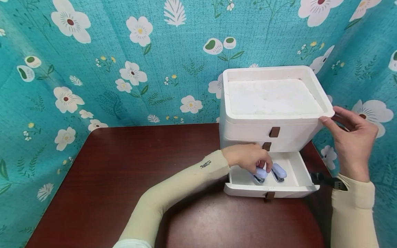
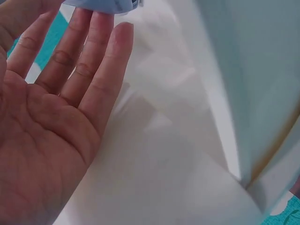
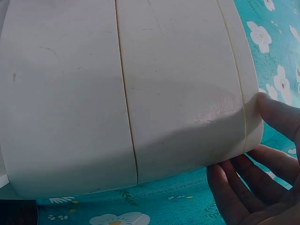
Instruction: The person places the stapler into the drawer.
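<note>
My left hand (image 1: 250, 157) reaches into the pulled-out bottom drawer (image 1: 299, 172) of a white drawer unit (image 1: 243, 129). Its fingertips and thumb pinch a lilac stapler (image 1: 261, 173); in the left wrist view that stapler (image 2: 105, 4) shows only at the top edge. Just right of it in the drawer lies a second lilac stapler (image 1: 279, 172). My right hand (image 1: 356, 137) grips the unit's top right front corner. In the right wrist view the thumb of the right hand (image 3: 262, 187) presses one side of that corner, the other fingers the adjoining side.
Two drawers with brown pull tabs (image 1: 274, 132) are closed above the bottom one. A shallow rimmed tray top (image 1: 276, 98) crowns the unit. It stands on a dark red-brown table (image 1: 139, 165), near a teal flowered cloth (image 1: 173, 69) behind and at the sides.
</note>
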`<state>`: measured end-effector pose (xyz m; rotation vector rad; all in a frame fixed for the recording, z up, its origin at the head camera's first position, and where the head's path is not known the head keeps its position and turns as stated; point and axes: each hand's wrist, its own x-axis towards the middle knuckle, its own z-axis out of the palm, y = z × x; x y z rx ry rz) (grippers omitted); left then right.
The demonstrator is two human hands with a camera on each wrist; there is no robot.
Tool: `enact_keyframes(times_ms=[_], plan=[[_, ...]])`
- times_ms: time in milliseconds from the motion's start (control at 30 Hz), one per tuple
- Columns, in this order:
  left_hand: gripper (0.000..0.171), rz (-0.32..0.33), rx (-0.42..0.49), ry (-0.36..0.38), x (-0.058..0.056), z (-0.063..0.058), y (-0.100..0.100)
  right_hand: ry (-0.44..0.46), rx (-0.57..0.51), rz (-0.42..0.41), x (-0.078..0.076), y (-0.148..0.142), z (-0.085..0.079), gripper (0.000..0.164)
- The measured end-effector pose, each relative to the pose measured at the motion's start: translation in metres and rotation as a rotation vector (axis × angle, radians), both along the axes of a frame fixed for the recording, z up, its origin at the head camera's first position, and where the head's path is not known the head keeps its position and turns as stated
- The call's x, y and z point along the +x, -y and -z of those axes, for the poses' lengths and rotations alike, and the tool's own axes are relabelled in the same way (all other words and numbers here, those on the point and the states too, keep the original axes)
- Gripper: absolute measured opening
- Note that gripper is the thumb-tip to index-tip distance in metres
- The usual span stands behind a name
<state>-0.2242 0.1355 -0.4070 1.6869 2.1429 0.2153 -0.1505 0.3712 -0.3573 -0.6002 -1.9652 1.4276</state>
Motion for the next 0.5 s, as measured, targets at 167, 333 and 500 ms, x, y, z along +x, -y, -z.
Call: enact_keyframes(times_ms=[167,333,500], plan=[[0.032,-0.009,-0.053,-0.021,0.001,0.007,-0.009,0.001,-0.001,-0.003,0.0,0.0,0.0,0.049],[0.027,-0.02,-0.066,-0.06,0.003,0.01,-0.014,0.004,0.003,-0.005,-0.001,0.001,0.0,0.049],[0.025,-0.042,-0.077,-0.07,0.004,0.012,-0.017,-0.006,0.003,-0.002,-0.001,-0.001,0.0,0.049]])
